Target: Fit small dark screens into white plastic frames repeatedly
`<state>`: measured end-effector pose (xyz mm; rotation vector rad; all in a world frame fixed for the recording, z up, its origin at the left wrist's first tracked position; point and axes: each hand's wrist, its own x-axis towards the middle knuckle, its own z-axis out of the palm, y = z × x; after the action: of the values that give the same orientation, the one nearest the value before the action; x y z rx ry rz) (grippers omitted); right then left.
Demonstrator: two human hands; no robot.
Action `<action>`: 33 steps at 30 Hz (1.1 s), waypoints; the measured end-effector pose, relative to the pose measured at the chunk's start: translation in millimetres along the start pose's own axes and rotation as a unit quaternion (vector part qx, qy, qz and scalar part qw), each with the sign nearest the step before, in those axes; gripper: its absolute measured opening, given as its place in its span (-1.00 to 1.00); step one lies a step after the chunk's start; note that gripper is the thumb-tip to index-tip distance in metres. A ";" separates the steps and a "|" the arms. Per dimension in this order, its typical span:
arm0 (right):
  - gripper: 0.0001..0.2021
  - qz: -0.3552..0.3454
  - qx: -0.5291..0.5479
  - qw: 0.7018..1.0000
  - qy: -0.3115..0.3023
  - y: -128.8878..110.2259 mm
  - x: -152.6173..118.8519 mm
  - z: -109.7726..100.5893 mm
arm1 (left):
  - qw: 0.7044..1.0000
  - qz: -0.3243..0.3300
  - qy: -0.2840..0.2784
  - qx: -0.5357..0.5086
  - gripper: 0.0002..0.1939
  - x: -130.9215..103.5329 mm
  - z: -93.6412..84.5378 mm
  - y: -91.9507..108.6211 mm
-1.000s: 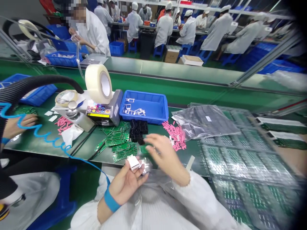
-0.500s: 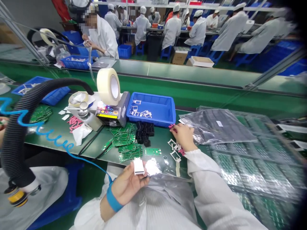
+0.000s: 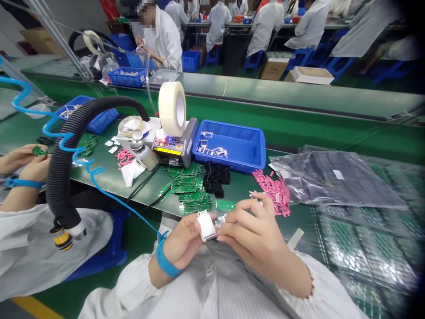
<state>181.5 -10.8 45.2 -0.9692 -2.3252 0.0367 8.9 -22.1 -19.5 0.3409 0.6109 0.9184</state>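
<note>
Cradling a small white boxy plastic part (image 3: 206,226) on the near side of the blue bin (image 3: 244,149), above the front edge of the green tabletop (image 3: 241,185), the left hand (image 3: 181,239) keeps to a light grip, thumb and fingers clamped on the part's left side. The right hand (image 3: 262,230) works in close at the opposite edge, its fingertips bunched beside a sliver of pink; whether that grip is clamped on a pink strip or on the part itself, one cannot tell. The part, tilted with its broad face up, looks light and stiff, likely a molded shell that would resist bending. Its smooth face may slide under a fingertip, and the narrow tabs at its far end look the most apt to snap. The sounder hold appears to be along the two long sides, thumb opposite fingers, with pressure gentle and the ends left free. Close to the near side of the bin lie black blocks (image 3: 216,177) and stacked green circuit boards (image 3: 189,184); pink strips (image 3: 280,195) spread off its near right corner, thin pieces probably best pinched singly.
</note>
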 end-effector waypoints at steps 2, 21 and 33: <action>-0.80 -0.022 -0.022 0.999 -0.013 -3.9 6.7 2.0 | 1.000 -0.001 0.005 -0.002 -0.60 -1.7 -0.3 1.2; -0.84 0.141 0.159 0.972 0.100 -27.8 11.1 63.9 | 0.993 0.108 0.032 -0.022 -0.60 -14.4 -15.5 6.0; -0.90 0.081 0.150 0.974 -0.149 -27.8 40.4 60.2 | 0.644 0.296 -0.053 0.703 -0.53 -49.3 -55.6 58.0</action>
<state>108.9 7.2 24.5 -1.0496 -2.4039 0.6206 -85.1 -28.3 -15.7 2.1137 1.0532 0.8345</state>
